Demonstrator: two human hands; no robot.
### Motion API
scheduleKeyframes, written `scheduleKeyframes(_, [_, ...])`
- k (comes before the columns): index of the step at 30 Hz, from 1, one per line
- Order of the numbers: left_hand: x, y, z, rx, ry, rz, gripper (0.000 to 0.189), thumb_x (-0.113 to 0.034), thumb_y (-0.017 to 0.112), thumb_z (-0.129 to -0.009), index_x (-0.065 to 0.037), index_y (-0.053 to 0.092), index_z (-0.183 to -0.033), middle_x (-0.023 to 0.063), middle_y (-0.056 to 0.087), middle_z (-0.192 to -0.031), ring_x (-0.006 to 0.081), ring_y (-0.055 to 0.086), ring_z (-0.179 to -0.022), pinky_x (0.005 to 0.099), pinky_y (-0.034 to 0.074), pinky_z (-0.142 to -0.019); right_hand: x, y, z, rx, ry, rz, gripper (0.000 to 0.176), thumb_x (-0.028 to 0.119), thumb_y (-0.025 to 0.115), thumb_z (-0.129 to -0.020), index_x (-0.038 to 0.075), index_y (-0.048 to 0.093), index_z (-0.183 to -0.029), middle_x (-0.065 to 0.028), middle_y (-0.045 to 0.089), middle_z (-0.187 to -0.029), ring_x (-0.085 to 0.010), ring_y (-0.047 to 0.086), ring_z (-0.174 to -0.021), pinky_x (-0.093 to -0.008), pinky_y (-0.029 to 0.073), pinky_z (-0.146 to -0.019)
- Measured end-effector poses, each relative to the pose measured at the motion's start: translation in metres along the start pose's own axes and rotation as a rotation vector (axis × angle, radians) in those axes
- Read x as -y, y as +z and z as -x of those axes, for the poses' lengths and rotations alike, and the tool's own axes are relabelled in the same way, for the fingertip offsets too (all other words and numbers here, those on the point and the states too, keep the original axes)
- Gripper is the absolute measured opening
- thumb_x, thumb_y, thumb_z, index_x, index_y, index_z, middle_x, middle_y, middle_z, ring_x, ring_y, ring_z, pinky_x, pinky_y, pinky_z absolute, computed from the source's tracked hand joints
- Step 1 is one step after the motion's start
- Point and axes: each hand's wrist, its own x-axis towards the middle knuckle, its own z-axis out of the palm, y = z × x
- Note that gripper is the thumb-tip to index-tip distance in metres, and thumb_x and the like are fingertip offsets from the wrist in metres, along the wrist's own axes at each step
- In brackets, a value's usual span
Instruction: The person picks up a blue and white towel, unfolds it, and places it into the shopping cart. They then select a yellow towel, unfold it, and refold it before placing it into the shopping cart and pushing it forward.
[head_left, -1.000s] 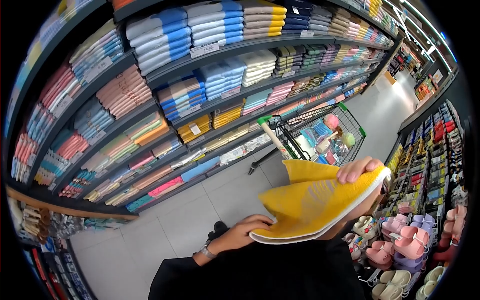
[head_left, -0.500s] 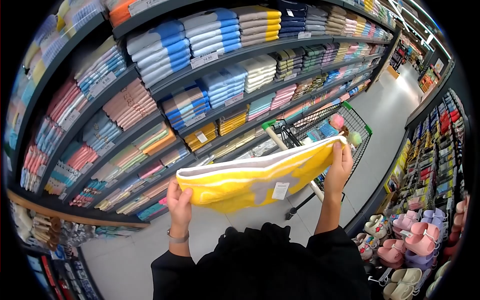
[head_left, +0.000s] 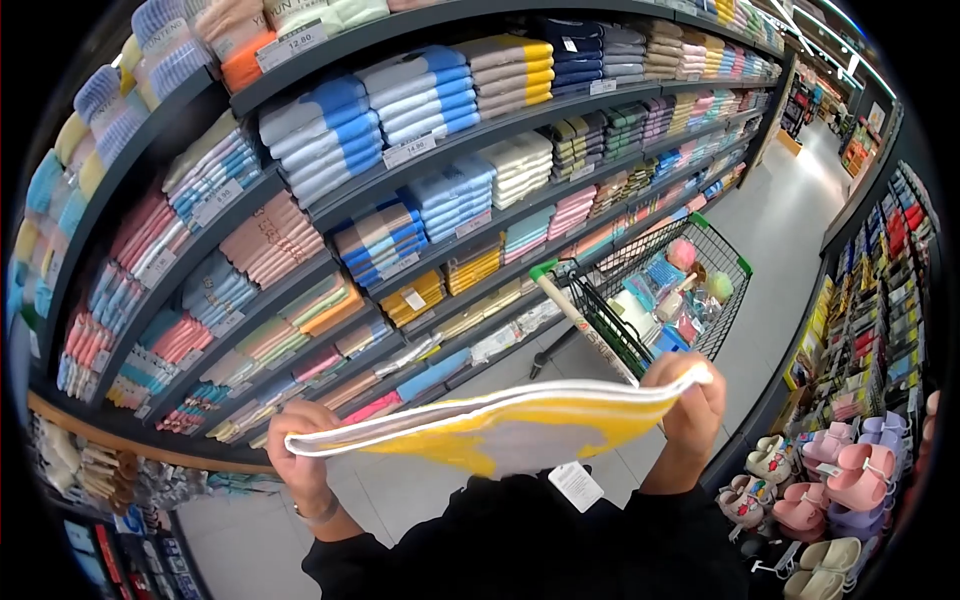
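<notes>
A yellow and grey towel (head_left: 540,440) with a white border is stretched between my two hands, folded, its upper edges seen nearly edge-on. My left hand (head_left: 305,450) grips its left corner, fingers closed around the white edge. At the opposite corner, my right hand (head_left: 688,405) is closed on the fabric near the border. From the lower side hangs a white paper tag (head_left: 576,486), its print too small to read. The towel is close to my chest, over my black clothing.
Shelves (head_left: 320,170) of folded towels with price labels curve along the left. Ahead stands a shopping cart (head_left: 745,262) holding several goods, including a pink ball-like item (head_left: 682,253). Racks of clogs (head_left: 860,475) line the right. A tiled aisle (head_left: 775,200) runs into the distance.
Both hands have come lower and closer to my body, and the towel is pulled wider and tilted more edge-on. The cart's contents are now less covered by the towel.
</notes>
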Motion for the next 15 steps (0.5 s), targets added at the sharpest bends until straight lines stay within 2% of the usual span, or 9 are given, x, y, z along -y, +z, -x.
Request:
scheduleKeyframes(2, [-0.001, 0.000, 0.005, -0.037, 0.023, 0.037, 0.021, -0.021, 0.059, -0.094, -0.006, 0.047, -0.086, 0.0107, 0.054, -0.077, 0.0217, 0.056, -0.072, 0.0322, 0.047, -0.069, 0.010, 0.009, 0.010, -0.061, -0.042, -0.059, 0.025, 0.019, 0.054, -0.090, -0.004, 0.058, -0.083, -0.0180, 0.061, -0.070, -0.0220, 0.057, -0.058, -0.0299, 0.044, -0.052])
scheduleKeyframes(3, [-0.007, 0.005, 0.005, -0.064, 0.009, 0.098, 0.024, -0.024, 0.058, -0.095, -0.008, 0.045, -0.084, 0.0100, 0.053, -0.075, 0.0211, 0.055, -0.072, 0.0322, 0.046, -0.071, 0.014, 0.014, 0.012, 0.008, -0.105, -0.143, 0.026, 0.021, 0.056, -0.090, -0.004, 0.059, -0.080, -0.0184, 0.061, -0.067, -0.0226, 0.058, -0.054, -0.0301, 0.045, -0.049])
scheduleKeyframes(6, [-0.020, 0.013, 0.007, -0.085, 0.088, 0.358, 0.029, -0.029, 0.054, -0.098, -0.010, 0.041, -0.081, 0.0076, 0.048, -0.070, 0.0180, 0.049, -0.057, 0.0283, 0.043, -0.053, 0.032, 0.009, 0.003, 0.346, -0.172, -0.210, 0.027, 0.018, 0.060, -0.089, -0.004, 0.060, -0.074, -0.0197, 0.063, -0.063, -0.0244, 0.060, -0.048, -0.0299, 0.047, -0.042])
scheduleKeyframes(7, [-0.029, 0.018, 0.002, -0.065, 0.101, 0.390, 0.027, -0.028, 0.052, -0.099, -0.010, 0.040, -0.082, 0.0053, 0.044, -0.067, 0.0151, 0.044, -0.050, 0.0257, 0.038, -0.046, 0.037, 0.011, 0.002, 0.349, -0.154, -0.174, 0.021, 0.011, 0.058, -0.090, -0.003, 0.060, -0.074, -0.0188, 0.064, -0.065, -0.0253, 0.063, -0.052, -0.0311, 0.049, -0.045])
scheduleKeyframes(10, [-0.033, 0.020, 0.003, -0.137, 0.078, 0.475, 0.024, -0.025, 0.050, -0.100, -0.010, 0.040, -0.084, 0.0038, 0.042, -0.065, 0.0134, 0.040, -0.049, 0.0246, 0.037, -0.044, 0.026, 0.029, 0.014, 0.030, -0.161, -0.265, 0.020, 0.006, 0.055, -0.092, -0.002, 0.061, -0.074, -0.0180, 0.065, -0.066, -0.0263, 0.064, -0.055, -0.0317, 0.051, -0.048])
scheduleKeyframes(11, [-0.033, 0.017, 0.008, -0.166, 0.088, 0.461, 0.022, -0.022, 0.049, -0.100, -0.010, 0.038, -0.084, 0.0032, 0.039, -0.064, 0.0129, 0.035, -0.047, 0.0248, 0.035, -0.042, 0.030, 0.007, 0.009, 0.365, -0.180, -0.193, 0.024, 0.009, 0.053, -0.094, -0.003, 0.061, -0.075, -0.0190, 0.066, -0.068, -0.0266, 0.065, -0.056, -0.0314, 0.052, -0.050])
scheduleKeyframes(12, [-0.032, 0.008, 0.007, 0.014, 0.192, 0.667, 0.016, -0.016, 0.050, -0.099, -0.009, 0.043, -0.086, 0.0054, 0.047, -0.069, 0.0155, 0.044, -0.052, 0.0246, 0.040, -0.045, 0.033, 0.001, 0.007, 0.567, -0.239, -0.265, 0.023, 0.009, 0.052, -0.095, -0.005, 0.063, -0.080, -0.0211, 0.067, -0.074, -0.0285, 0.066, -0.060, -0.0319, 0.052, -0.052])
scheduleKeyframes(14, [-0.028, -0.015, -0.012, 0.597, 0.335, 0.923, 0.009, -0.013, 0.054, -0.096, -0.008, 0.050, -0.089, 0.0074, 0.056, -0.076, 0.0183, 0.055, -0.062, 0.0249, 0.046, -0.049, 0.051, 0.013, 0.004, 0.779, -0.221, -0.378, 0.022, 0.007, 0.050, -0.096, -0.007, 0.064, -0.087, -0.0219, 0.068, -0.082, -0.0308, 0.068, -0.067, -0.0334, 0.053, -0.054])
scheduleKeyframes(15, [-0.028, -0.013, -0.019, 0.652, 0.324, 0.931, 0.008, -0.012, 0.056, -0.095, -0.008, 0.052, -0.089, 0.0082, 0.057, -0.078, 0.0191, 0.057, -0.065, 0.0254, 0.048, -0.051, 0.054, 0.015, 0.003, 0.857, -0.157, -0.401, 0.022, 0.006, 0.047, -0.097, -0.007, 0.065, -0.092, -0.0201, 0.068, -0.087, -0.0325, 0.069, -0.074, -0.0350, 0.054, -0.057])
